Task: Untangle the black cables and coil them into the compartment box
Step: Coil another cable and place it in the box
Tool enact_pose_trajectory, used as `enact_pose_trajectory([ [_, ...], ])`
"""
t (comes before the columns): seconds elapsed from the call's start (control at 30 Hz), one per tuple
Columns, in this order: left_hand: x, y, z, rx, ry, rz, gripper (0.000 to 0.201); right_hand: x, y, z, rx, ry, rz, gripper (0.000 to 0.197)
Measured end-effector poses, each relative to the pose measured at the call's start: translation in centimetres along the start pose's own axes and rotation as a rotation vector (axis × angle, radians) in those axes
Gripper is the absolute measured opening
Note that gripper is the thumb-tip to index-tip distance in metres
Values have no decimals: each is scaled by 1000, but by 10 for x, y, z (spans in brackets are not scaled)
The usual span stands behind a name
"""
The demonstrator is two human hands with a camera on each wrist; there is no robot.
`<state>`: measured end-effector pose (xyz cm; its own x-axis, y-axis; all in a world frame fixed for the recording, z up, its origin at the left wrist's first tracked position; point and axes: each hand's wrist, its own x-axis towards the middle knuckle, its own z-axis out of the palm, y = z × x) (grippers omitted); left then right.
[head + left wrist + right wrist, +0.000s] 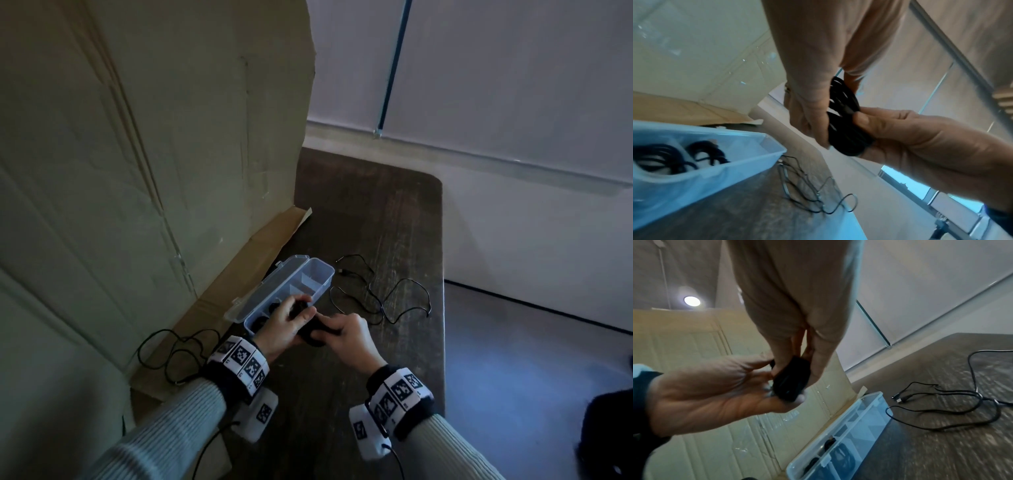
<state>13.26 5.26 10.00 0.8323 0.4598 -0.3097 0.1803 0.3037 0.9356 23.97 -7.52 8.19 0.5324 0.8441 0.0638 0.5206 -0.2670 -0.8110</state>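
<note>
Both hands held one coiled black cable above the surface, just beside the near end of the open compartment box: the left hand with its grip curled around the coil, the right hand pinching it. Two near compartments already held coiled cables. A loose black cable lay uncoiled toward the surface's right edge, just beyond the box.

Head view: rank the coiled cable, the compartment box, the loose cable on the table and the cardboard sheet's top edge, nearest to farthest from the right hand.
1. Coiled cable: pinched in the right hand, shared with the left hand.
2. Compartment box: just beyond the hands, to the left.
3. Loose cable: on the table, ahead and right. Close to the box in rank; hard to call.
4. Cardboard sheet top edge: far up left.
</note>
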Motion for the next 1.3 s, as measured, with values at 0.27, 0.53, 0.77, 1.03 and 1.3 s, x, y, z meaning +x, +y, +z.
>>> enact_pose_trajectory([
  [0.27,27,-21,-32,45,189,17,31,38,26,26,-47,-81,3,33],
  [0.53,49,-46,-58,121,392,-117,31,88,52,41,134,92,181,32],
  [0.77,15,-94,-90,78,721,-180,17,127,70,60,284,235,282,32],
  [1.03,20,-115,-99,92,584,-368,14,157,83,77,-180,8,-48,24],
  [1.3,26,-117,-98,95,601,-354,15,148,88,71,-553,-66,6,12],
])
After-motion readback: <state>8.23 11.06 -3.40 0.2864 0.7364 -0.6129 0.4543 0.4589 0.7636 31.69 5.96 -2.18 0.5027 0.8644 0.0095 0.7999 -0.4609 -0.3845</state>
